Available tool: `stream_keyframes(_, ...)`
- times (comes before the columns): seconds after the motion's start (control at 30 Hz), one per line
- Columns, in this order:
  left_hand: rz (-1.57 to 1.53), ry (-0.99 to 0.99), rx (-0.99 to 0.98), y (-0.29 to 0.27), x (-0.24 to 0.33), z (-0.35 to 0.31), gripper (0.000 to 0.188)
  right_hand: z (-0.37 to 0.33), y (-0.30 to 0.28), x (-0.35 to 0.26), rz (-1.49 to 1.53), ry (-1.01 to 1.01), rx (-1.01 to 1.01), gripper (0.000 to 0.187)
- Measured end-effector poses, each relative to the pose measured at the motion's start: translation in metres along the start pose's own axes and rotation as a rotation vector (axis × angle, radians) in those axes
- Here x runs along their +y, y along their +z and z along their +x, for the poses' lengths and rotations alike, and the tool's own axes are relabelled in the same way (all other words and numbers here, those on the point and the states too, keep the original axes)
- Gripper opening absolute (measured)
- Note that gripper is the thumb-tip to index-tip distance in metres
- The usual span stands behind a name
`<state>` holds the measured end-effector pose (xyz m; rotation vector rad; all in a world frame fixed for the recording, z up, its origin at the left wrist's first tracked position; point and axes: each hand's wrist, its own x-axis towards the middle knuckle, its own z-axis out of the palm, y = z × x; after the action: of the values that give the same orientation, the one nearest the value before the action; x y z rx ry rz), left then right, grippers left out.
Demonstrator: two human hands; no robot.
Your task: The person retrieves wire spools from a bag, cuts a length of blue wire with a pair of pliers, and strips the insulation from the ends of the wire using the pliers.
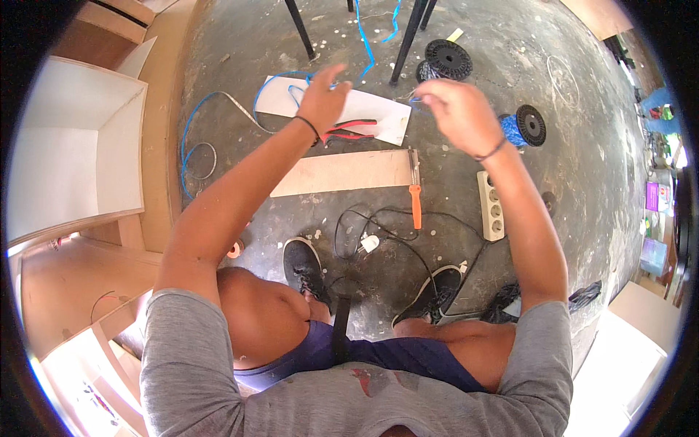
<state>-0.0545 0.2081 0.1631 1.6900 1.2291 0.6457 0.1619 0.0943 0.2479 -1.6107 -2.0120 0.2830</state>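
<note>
My left hand (pixel 322 97) is raised over the floor with fingers partly apart, a thin blue wire (pixel 293 93) running by its fingertips. My right hand (pixel 457 111) is held up beside it, fingers pinched together on the end of a thin wire that is barely visible. Below the hands lie a white sheet (pixel 378 116), red-handled pliers (pixel 353 130) and a wooden board (pixel 342 173). An orange-handled screwdriver (pixel 415 197) rests at the board's right end.
A spool of blue wire (pixel 523 127) and black spools (pixel 448 58) sit on the concrete floor, with a white power strip (pixel 494 206) and black cables near my shoes (pixel 304 268). Black stool legs (pixel 408 36) stand ahead. Wooden cabinets (pixel 80 153) line the left.
</note>
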Motion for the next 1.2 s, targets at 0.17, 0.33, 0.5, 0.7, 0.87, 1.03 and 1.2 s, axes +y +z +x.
stream_keyframes(0.17,-0.507,0.146,-0.408,0.01,0.058,-0.023,0.029,0.034,0.022,-0.011,0.102,-0.161,0.022,0.016)
stream_keyframes(0.33,-0.291,-0.017,-0.324,-0.012,0.052,-0.013,0.027,0.049,0.015,0.011,0.262,-0.01,-0.043,0.015)
stream_keyframes(0.5,-0.429,-0.075,-0.308,-0.023,0.045,-0.011,0.027,0.049,0.005,0.036,0.633,0.303,0.025,0.015)
stream_keyframes(0.7,-0.733,-0.173,-0.308,-0.022,0.035,-0.007,0.016,0.028,0.053,0.046,0.758,0.332,-0.074,0.009)
stream_keyframes(0.87,-0.833,-0.192,-0.258,-0.034,0.038,-0.004,0.01,0.003,0.12,0.022,0.835,0.281,-0.792,0.021)
stream_keyframes(1.03,-0.928,-0.141,-0.238,-0.036,0.045,-0.001,0.004,-0.007,0.211,0.026,0.194,0.084,-0.512,0.037)
stream_keyframes(1.2,-0.816,-0.104,-0.158,-0.044,0.042,-0.005,0.003,0.018,0.214,0.011,-0.307,0.232,-0.625,0.048)
